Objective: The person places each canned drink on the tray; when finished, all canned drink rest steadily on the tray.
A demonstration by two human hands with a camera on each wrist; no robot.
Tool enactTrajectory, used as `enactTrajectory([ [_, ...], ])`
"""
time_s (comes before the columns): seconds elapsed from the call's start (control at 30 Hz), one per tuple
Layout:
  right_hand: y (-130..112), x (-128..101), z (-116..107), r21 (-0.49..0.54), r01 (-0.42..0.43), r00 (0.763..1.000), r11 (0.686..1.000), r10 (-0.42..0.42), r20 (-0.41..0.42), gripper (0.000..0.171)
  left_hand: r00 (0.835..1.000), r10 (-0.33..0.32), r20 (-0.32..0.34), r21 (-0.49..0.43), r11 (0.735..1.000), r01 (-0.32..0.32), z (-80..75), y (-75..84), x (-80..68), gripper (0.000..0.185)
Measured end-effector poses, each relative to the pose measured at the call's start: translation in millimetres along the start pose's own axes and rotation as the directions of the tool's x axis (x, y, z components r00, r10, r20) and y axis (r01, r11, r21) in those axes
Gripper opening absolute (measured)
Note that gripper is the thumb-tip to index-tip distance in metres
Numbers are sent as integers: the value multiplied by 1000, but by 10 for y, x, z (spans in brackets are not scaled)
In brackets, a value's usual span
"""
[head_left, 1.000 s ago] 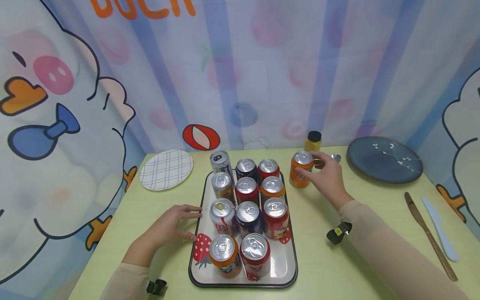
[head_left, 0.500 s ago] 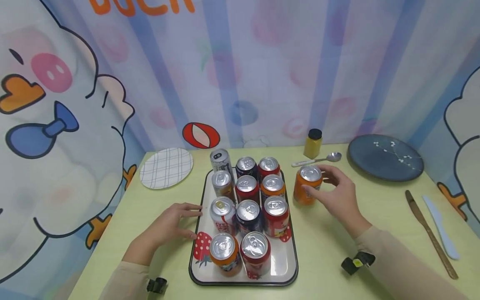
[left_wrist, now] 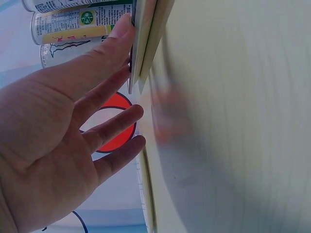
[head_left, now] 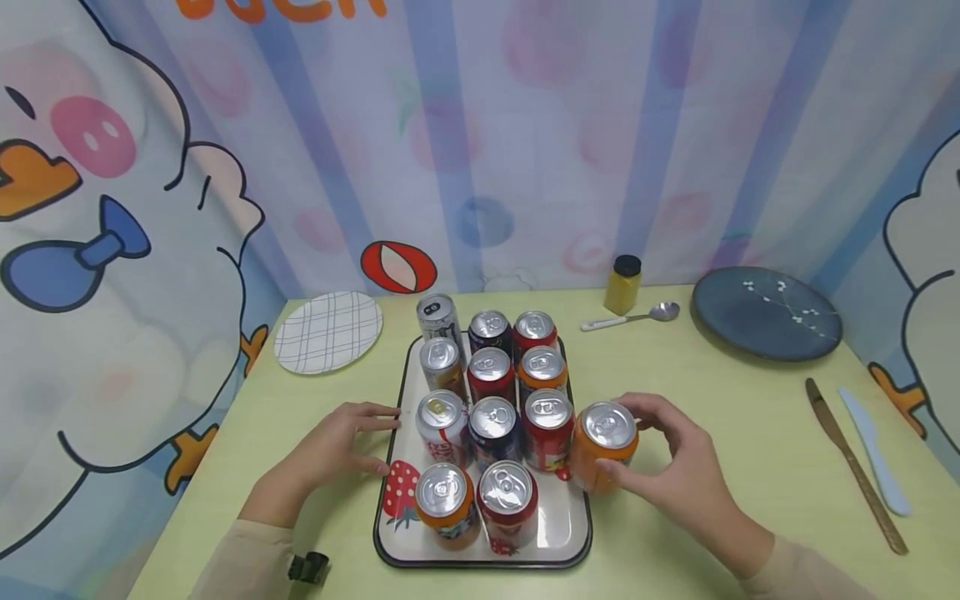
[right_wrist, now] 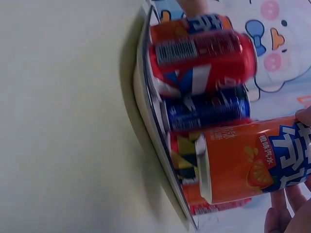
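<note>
You're holding a glossy metal orange soda can (head_left: 604,443); the tray (head_left: 573,533) is shining smooth, the table (head_left: 712,400) looking matt.

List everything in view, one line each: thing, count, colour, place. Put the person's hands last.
Tray: one, white with black rim and strawberry print, centre of table.
Cans on tray: eleven, red, orange, dark blue and silver, in rows.
Orange can: one, held above the tray's right edge.
Checked plate: one, white, back left.
Dark plate: one, blue-grey, back right.
Yellow bottle: one, black cap, back.
Spoon: one, white handle, beside the bottle.
Knives: two, one bronze, one pale blue, right edge.
Table: one, pale green.
Left hand: fingers straight, against the tray's left rim.
Right hand: grips the orange can.
</note>
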State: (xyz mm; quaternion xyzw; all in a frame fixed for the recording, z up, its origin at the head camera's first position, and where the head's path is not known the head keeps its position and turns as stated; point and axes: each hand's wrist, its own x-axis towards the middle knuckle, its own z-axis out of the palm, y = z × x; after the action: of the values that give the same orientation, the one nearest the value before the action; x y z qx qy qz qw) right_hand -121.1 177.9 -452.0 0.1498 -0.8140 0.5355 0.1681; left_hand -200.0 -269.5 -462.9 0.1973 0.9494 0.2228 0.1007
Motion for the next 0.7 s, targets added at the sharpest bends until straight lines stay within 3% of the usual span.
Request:
enactTrajectory([
  [0.3,-98,-175,214,57,32,995,998,-38,92,64,1000,2,2,0,1000,-2,8,-17,6,61],
  [0.7,-128,-236,427,71,46,994,996,-53,93,63,1000,19,2,6,1000,-19,-6,-5,2,61],
])
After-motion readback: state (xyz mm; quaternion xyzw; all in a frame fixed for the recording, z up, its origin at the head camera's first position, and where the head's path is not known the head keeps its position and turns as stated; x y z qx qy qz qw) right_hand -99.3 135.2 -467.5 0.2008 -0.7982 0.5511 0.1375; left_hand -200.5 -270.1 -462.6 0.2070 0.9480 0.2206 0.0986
